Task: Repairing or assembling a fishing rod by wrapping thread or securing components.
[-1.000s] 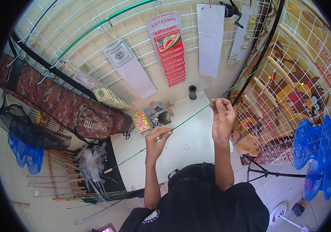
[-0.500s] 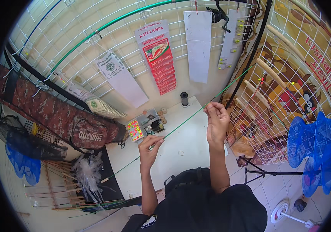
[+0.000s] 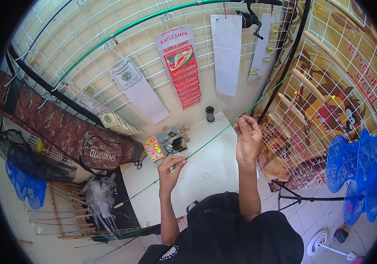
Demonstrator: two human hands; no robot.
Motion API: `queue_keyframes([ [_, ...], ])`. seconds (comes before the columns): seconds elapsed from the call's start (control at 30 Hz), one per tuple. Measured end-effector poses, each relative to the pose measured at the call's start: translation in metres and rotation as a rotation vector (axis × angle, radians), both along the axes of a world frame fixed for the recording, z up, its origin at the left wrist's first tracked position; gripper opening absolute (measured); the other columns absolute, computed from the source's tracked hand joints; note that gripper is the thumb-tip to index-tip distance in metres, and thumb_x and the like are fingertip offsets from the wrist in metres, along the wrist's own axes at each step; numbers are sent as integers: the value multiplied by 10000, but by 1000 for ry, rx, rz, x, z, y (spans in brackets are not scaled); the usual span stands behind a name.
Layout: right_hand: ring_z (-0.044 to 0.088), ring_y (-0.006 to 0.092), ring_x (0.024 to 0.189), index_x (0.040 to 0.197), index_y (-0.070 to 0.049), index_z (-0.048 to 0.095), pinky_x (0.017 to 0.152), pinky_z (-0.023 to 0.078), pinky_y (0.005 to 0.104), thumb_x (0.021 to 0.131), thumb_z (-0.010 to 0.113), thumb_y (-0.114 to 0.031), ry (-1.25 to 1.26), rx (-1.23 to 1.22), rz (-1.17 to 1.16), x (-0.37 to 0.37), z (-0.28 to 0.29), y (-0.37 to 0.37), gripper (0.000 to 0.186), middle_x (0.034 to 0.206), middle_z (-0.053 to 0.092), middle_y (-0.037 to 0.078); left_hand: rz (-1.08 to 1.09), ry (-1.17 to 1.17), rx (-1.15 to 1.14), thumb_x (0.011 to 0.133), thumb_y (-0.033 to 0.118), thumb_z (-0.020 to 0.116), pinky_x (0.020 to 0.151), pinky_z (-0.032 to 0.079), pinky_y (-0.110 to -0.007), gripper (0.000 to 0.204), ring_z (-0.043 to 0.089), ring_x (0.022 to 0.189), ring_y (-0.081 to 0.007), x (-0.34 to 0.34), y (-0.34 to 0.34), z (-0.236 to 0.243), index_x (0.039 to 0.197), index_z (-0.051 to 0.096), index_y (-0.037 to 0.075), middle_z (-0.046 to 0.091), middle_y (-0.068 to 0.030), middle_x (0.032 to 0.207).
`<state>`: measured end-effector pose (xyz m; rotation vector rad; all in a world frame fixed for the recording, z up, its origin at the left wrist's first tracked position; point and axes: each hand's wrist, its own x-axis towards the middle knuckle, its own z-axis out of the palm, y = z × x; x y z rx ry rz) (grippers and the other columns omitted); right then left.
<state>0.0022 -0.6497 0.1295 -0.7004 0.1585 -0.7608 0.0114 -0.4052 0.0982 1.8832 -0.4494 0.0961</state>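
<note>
The person stands at a white table (image 3: 215, 154) and holds a thin green rod (image 3: 210, 140) slantwise above it. The left hand (image 3: 169, 169) is closed around the rod over the middle of the table, thumb and fingers pinched on the shaft. The right hand (image 3: 248, 140) is raised near the table's right edge, its fingertips drawn together on the rod higher up; I cannot tell whether they also pinch a line or a small fitting there. From that hand the rod runs on up and to the right towards the wire grid, and its lower end reaches down past the table's left edge.

By the look of it the work is in the middle: the rod is in hand and being handled at one spot, but nothing shows as finished. At the far edge of the table wait a black spool (image 3: 210, 114) and an open box of small coloured bits (image 3: 154, 148). A small ring (image 3: 205, 175) lies on the table near the person, untouched.
</note>
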Motion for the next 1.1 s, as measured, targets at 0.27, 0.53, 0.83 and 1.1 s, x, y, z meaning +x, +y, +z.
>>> queue_keyframes([
  [0.27, 570, 112, 814, 1017, 20, 639, 756, 464, 250, 873, 673, -37, -27, -22, -54, 1, 0, -1, 159, 958, 655, 73, -7, 25, -9, 796, 28, 721, 624, 425, -235, 156, 550, 709, -97, -2, -1, 1, 947, 748, 51, 655, -45, 806],
  [0.53, 569, 106, 808, 1027, 18, 632, 747, 453, 247, 879, 665, -44, -10, -10, -44, 0, -1, 3, 164, 912, 645, 63, 10, 7, 8, 795, 27, 722, 624, 423, -232, 159, 554, 714, -98, -1, 1, -1, 950, 746, 50, 668, -52, 817],
  [0.83, 589, 106, 845, 1120, 33, 596, 766, 464, 235, 883, 656, -37, 21, 60, 80, -2, 0, 7, 254, 984, 655, 79, 21, -15, 2, 798, 29, 720, 624, 431, -232, 151, 566, 715, -101, -1, 0, 0, 946, 747, 51, 673, -53, 823],
  [1.1, 532, 125, 775, 1059, 20, 618, 779, 467, 266, 905, 635, -59, -18, 133, 164, 1, -11, 8, 173, 871, 592, 44, 23, -14, -6, 797, 31, 723, 618, 433, -234, 148, 570, 709, -100, -1, 2, -2, 941, 748, 53, 677, -54, 821],
])
